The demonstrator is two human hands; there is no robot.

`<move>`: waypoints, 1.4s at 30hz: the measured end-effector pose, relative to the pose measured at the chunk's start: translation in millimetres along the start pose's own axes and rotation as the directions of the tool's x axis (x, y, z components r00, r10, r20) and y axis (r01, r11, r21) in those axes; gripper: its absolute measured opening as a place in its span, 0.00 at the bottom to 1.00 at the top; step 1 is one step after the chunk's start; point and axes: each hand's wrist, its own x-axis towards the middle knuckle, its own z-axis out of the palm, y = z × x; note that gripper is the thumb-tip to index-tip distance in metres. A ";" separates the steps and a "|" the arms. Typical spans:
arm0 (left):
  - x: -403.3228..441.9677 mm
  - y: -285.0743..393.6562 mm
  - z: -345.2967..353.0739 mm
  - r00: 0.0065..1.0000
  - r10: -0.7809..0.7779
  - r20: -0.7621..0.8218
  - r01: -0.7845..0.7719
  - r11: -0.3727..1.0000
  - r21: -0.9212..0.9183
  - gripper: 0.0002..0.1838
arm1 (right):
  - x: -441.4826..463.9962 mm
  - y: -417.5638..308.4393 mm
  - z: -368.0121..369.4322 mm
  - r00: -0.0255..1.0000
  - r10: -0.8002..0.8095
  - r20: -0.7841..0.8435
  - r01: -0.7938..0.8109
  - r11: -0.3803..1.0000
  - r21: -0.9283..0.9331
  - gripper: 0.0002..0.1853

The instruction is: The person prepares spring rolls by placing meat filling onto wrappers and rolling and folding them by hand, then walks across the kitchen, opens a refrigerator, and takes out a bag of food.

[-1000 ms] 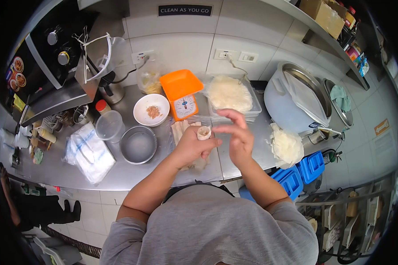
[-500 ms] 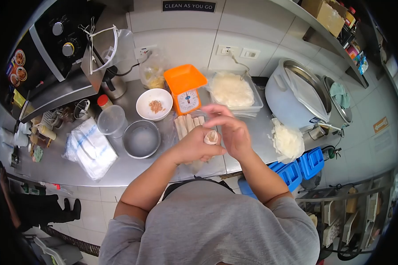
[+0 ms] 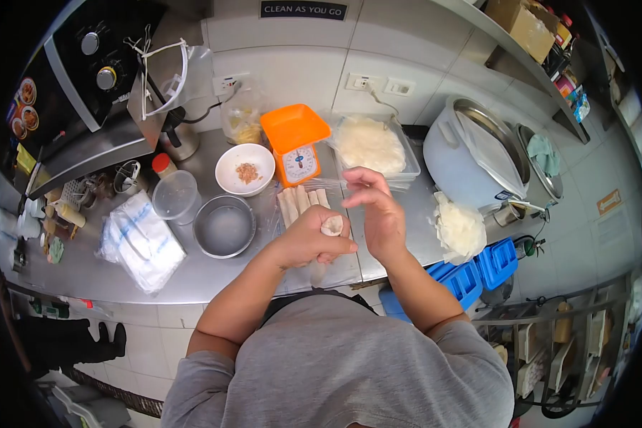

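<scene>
My left hand (image 3: pixel 308 237) is wrapped round a pale rolled wrapper (image 3: pixel 332 226), whose open end points up. Just right of it, my right hand (image 3: pixel 381 220) is raised with its fingers apart and nothing in them. Several pale rolls (image 3: pixel 292 203) lie side by side on plastic film beyond my left hand, partly hidden by it. A white bowl (image 3: pixel 225 172) with a little pinkish filling (image 3: pixel 247 172) stands near an orange scale (image 3: pixel 298 164). A clear tub (image 3: pixel 411 168) holds whitish shreds (image 3: pixel 371 145). A pile of thin pale wrappers (image 3: pixel 460 230) lies on the right.
A metal bowl (image 3: pixel 225 226), a clear container (image 3: pixel 176 196) and plastic bags (image 3: pixel 143 246) are on the left of the steel counter (image 3: pixel 214 285). A large pot (image 3: pixel 464 157) stands at the right, blue bins (image 3: pixel 498 262) below. A person's dark-clothed legs (image 3: pixel 64 342) show lower left.
My right hand has drawn back slightly from the roll's open end, its fingers more upright. My left hand still grips the roll. The view has shifted a little.
</scene>
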 end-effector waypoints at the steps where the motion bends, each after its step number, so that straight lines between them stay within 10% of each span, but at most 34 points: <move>1: -1.3 3.7 -0.3 1.000 0.006 -0.010 -0.006 1.000 0.027 0.14 | -1.9 -1.5 0.5 0.999 0.018 0.036 -0.019 1.000 0.021 0.34; 9: 2.7 -4.0 -1.1 0.999 0.031 -0.012 -0.029 0.991 0.128 0.10 | 17.8 -14.3 -12.7 0.841 -0.188 0.507 0.381 0.871 -0.310 0.26; 15: 1.1 3.1 5.1 0.950 0.157 -0.271 -0.139 0.987 0.084 0.09 | -8.6 -15.2 -13.3 0.950 -0.252 0.183 0.310 0.829 -0.465 0.27; 24: 17.7 -19.4 9.9 0.846 0.257 -0.466 -0.186 0.963 0.194 0.08 | -13.8 -9.2 -4.7 0.846 -0.446 0.291 0.493 0.449 -0.745 0.28; 32: 19.1 -25.1 12.0 0.779 0.444 -0.443 -0.166 0.827 0.537 0.05 | 5.9 -10.6 -1.3 0.883 -0.264 0.389 0.470 0.529 -0.707 0.28; 36: 13.0 -19.5 13.9 0.813 0.415 -0.408 -0.234 0.875 0.424 0.07 | 10.1 -12.5 -7.1 0.964 -0.182 0.195 0.248 0.881 -0.403 0.21; 42: 8.0 -4.8 18.5 0.856 0.302 -0.421 -0.239 0.951 0.195 0.07 | 1.4 -3.7 -8.1 0.971 -0.188 0.150 0.231 0.903 -0.363 0.23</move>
